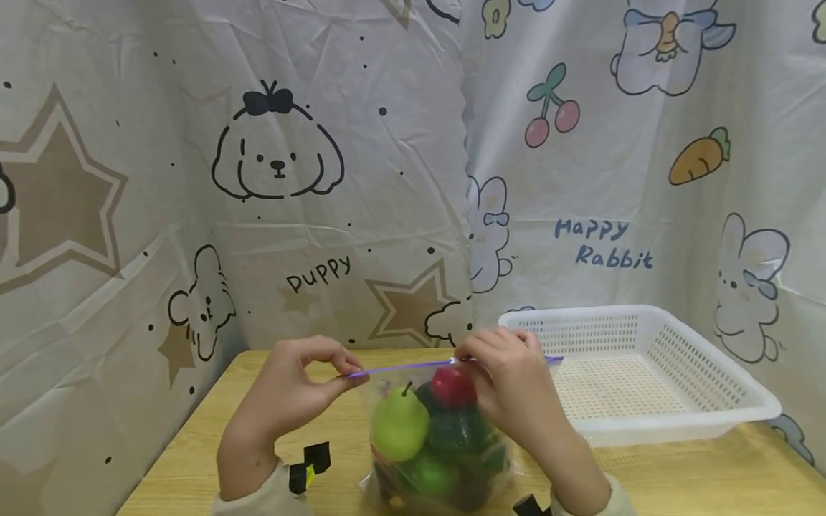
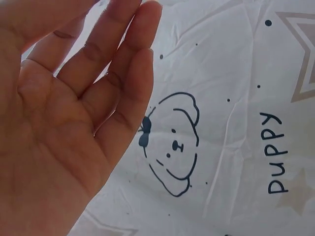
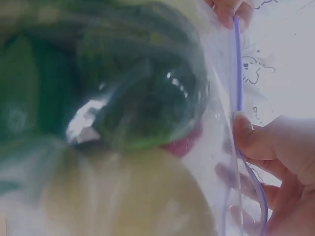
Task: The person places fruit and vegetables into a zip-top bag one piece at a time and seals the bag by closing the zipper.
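Observation:
A clear zip bag (image 1: 506, 462) full of fruit stands on the table, its purple zip strip (image 1: 406, 368) stretched across the top. Through the plastic show a green pear (image 1: 400, 424), a red fruit (image 1: 454, 387) and several dark green pieces (image 1: 458, 430). My left hand (image 1: 287, 390) pinches the strip's left end between thumb and fingertips. Farther right along the strip, my right hand (image 1: 513, 383) pinches it beside a small white slider (image 1: 453, 360). In the right wrist view the thumb (image 3: 248, 135) presses on the strip, with other fingers behind the plastic.
A white perforated basket (image 1: 729, 419) sits on the table at the right, behind the right hand. The wooden table (image 1: 213, 437) extends left of the bag. A printed curtain (image 1: 387, 179) hangs around the back and sides.

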The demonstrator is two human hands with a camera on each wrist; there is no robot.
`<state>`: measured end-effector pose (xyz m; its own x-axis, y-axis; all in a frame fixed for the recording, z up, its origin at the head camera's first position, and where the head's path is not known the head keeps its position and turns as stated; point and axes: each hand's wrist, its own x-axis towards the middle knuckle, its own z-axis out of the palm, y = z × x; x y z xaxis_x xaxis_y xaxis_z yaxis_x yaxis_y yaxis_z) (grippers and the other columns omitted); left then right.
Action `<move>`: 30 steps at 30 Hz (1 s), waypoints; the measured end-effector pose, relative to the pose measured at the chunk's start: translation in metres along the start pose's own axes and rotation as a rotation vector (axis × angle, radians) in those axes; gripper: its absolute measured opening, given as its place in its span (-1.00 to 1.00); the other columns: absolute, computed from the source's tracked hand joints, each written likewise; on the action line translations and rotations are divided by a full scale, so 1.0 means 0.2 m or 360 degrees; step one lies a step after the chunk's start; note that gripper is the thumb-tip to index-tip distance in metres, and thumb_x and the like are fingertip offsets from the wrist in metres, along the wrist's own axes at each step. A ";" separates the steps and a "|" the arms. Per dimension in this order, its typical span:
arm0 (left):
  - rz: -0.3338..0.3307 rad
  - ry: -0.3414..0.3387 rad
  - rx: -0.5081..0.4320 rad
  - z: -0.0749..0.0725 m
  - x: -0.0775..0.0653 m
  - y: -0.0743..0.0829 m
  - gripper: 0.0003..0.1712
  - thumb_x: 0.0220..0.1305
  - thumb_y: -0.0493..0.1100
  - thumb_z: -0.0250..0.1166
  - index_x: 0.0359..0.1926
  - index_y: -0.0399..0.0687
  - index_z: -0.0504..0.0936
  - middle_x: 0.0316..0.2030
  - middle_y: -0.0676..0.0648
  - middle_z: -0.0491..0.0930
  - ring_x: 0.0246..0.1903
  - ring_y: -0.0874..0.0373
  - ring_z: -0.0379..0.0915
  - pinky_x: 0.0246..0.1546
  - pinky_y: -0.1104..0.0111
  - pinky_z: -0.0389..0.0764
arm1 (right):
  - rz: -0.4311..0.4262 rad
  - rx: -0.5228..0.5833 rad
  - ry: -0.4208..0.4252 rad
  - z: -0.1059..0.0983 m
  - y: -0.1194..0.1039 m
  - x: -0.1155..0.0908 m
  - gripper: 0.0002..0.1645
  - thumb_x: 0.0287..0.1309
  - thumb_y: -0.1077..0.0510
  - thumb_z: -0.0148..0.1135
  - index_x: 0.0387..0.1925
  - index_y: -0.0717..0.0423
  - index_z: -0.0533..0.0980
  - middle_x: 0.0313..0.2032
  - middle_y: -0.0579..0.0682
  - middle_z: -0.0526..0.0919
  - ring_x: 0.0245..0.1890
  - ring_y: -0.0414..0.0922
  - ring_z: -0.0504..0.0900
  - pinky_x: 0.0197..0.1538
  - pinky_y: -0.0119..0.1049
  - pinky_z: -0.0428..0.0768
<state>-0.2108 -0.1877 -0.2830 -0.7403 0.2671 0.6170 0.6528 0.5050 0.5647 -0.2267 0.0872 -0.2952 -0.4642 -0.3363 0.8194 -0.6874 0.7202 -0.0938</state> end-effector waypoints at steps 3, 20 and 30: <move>-0.0028 0.0016 0.0007 -0.01 -0.01 -0.01 -0.80 -0.10 -0.17 0.46 -0.64 0.16 0.59 -0.47 0.12 0.72 -0.37 0.24 0.57 -0.16 0.08 0.54 | 0.0015 -0.0025 -0.0014 0.00 0.02 0.00 -0.90 -0.13 0.20 0.36 -0.50 -0.07 0.60 -0.46 -0.21 0.69 -0.35 -0.20 0.56 -0.13 0.00 0.46; -0.0077 0.0007 0.0011 -0.04 -0.02 -0.04 -0.79 -0.07 -0.10 0.44 -0.64 0.13 0.55 -0.48 0.10 0.70 -0.40 0.23 0.57 -0.29 0.17 0.60 | 0.0093 0.0058 -0.0145 -0.10 0.18 -0.01 -0.81 -0.17 0.23 0.40 -0.56 -0.12 0.56 -0.52 -0.26 0.59 -0.47 -0.29 0.49 -0.38 -0.18 0.51; -0.0080 0.0017 0.0079 -0.04 -0.02 -0.07 -0.79 -0.04 -0.03 0.42 -0.64 0.17 0.55 -0.50 0.14 0.69 -0.41 0.27 0.57 -0.22 0.12 0.56 | 0.0212 0.0026 -0.0225 -0.17 0.31 -0.05 -0.80 -0.10 0.25 0.36 -0.52 -0.13 0.54 -0.46 -0.25 0.61 -0.45 -0.28 0.51 -0.41 -0.20 0.54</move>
<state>-0.2149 -0.2028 -0.2888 -0.7701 0.2315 0.5945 0.6057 0.5576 0.5676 -0.2453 0.1549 -0.2896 -0.6248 -0.3211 0.7117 -0.6230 0.7545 -0.2065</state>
